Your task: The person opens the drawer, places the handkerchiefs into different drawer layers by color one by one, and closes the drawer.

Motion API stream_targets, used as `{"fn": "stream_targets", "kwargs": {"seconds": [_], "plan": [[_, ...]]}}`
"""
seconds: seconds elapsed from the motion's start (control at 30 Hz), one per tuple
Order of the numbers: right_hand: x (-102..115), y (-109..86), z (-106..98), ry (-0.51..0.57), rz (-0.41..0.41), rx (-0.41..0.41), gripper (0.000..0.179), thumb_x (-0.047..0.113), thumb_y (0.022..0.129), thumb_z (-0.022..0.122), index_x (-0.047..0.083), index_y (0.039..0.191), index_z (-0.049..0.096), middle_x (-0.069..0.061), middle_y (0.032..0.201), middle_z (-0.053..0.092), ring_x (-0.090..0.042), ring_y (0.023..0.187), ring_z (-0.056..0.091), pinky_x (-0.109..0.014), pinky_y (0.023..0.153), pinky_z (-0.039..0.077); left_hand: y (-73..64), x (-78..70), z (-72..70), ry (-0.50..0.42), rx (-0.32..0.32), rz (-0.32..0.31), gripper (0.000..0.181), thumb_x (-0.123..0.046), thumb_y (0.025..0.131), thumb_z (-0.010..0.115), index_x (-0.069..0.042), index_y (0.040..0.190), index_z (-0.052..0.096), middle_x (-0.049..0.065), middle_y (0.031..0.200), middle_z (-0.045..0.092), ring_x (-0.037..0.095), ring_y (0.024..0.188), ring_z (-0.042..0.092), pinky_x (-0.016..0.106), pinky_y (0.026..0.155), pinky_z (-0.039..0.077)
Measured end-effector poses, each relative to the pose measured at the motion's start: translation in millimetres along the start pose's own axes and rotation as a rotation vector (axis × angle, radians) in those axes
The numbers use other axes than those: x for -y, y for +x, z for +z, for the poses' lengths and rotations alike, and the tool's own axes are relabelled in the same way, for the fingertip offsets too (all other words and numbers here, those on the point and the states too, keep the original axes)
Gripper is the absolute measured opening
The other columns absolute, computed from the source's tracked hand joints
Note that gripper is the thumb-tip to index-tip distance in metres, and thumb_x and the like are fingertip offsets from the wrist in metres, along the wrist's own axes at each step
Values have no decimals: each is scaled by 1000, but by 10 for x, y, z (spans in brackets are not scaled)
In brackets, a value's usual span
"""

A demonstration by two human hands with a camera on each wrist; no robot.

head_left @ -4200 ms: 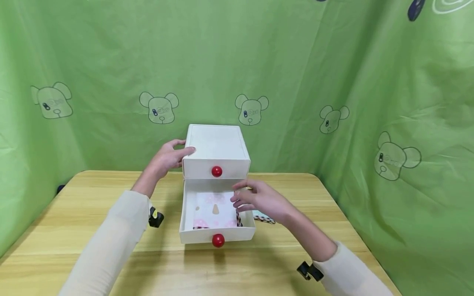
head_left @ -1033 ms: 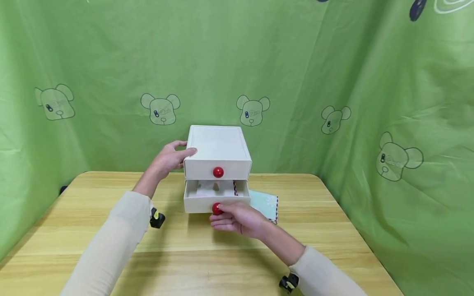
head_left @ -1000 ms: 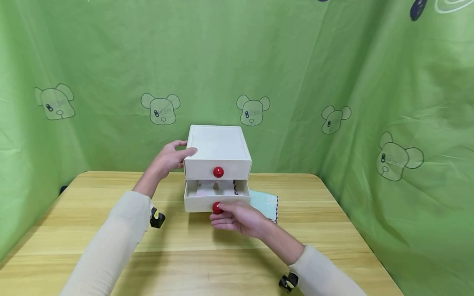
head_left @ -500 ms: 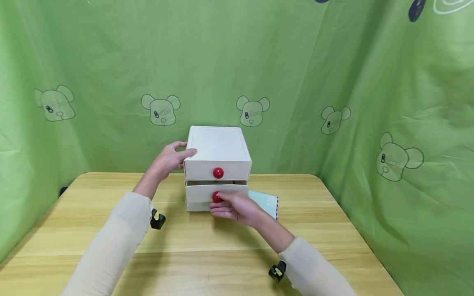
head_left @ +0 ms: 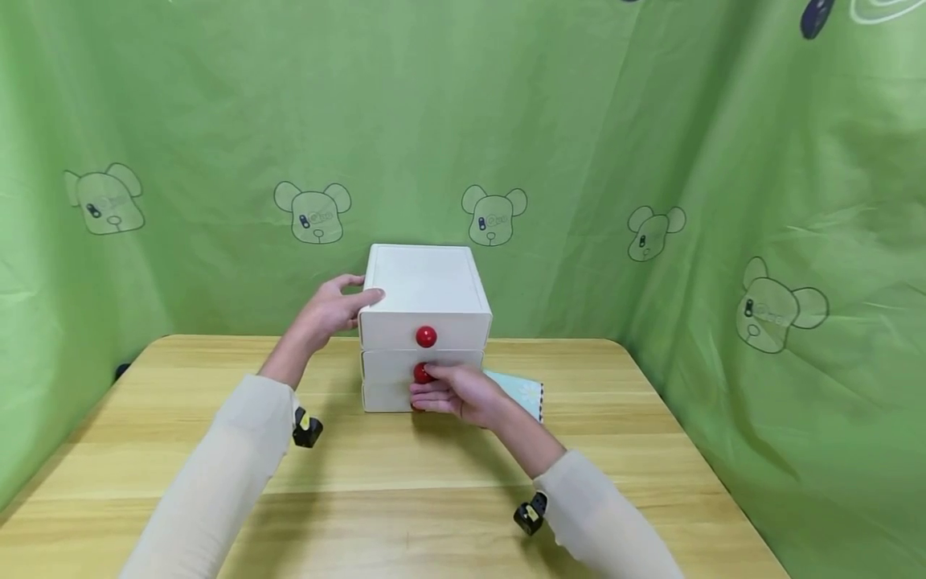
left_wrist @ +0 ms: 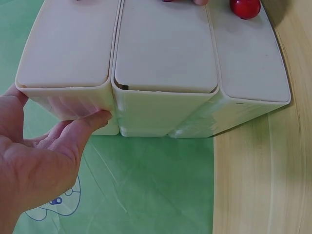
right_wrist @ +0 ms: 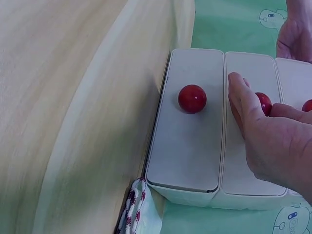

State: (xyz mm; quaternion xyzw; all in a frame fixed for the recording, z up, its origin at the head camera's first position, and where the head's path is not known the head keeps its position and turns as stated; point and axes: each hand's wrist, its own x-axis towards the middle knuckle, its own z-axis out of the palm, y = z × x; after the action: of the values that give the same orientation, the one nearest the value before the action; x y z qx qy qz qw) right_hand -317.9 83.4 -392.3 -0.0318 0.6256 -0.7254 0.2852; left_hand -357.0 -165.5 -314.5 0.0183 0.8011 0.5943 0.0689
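A white drawer unit (head_left: 427, 277) with three drawers stands on the table, each drawer front bearing a red ball knob. My left hand (head_left: 329, 311) steadies its upper left side, thumb on the top edge and fingers along the side. In the left wrist view that hand (left_wrist: 48, 151) lies against the top box. My right hand (head_left: 463, 394) pinches the middle drawer's red knob (head_left: 423, 372), with the other fingers extended below. The middle drawer (right_wrist: 253, 161) sits flush with its neighbours. In the right wrist view, the bottom drawer's knob (right_wrist: 192, 99) is exposed beside the right hand (right_wrist: 273, 136).
A light blue flowered piece (head_left: 522, 392) with striped cord-like edging lies on the table right of the unit. The wooden table (head_left: 362, 498) has rounded far corners. A green curtain (head_left: 579, 121) printed with bear heads hangs behind and at both sides.
My right hand reached from over the open middle drawer to its knob, then moved away from me as the drawer slid in and shut, hiding the pink-white piece inside. My left hand stayed.
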Motion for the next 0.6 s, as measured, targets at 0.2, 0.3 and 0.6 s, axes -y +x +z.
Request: {"fn": "stream_targets", "kwargs": {"seconds": [0.2, 0.3, 0.6], "plan": [[0, 17, -15, 14, 1, 0, 41, 14, 108, 45, -8, 142, 43, -38, 139, 53, -49, 131, 51, -43, 104, 53, 4, -3, 1, -2, 3, 0, 83, -40, 97, 68, -12, 161, 24, 20, 142, 54, 35, 128, 56, 43, 110, 49], [-1, 28, -21, 23, -4, 0, 41, 14, 108, 45, -10, 141, 43, -38, 138, 53, -48, 131, 51, -45, 106, 51, 4, -9, -3, -3, 4, -5, 83, -40, 97, 68, -12, 161, 24, 20, 141, 54, 34, 128, 56, 43, 110, 49], [-4, 44, -34, 22, -4, 1, 40, 13, 108, 45, -11, 140, 44, -38, 137, 54, -48, 131, 52, -47, 108, 49, -1, -7, -7, 16, -2, -13, 83, -42, 97, 68, -13, 161, 25, 19, 138, 55, 30, 120, 58, 41, 107, 51]]}}
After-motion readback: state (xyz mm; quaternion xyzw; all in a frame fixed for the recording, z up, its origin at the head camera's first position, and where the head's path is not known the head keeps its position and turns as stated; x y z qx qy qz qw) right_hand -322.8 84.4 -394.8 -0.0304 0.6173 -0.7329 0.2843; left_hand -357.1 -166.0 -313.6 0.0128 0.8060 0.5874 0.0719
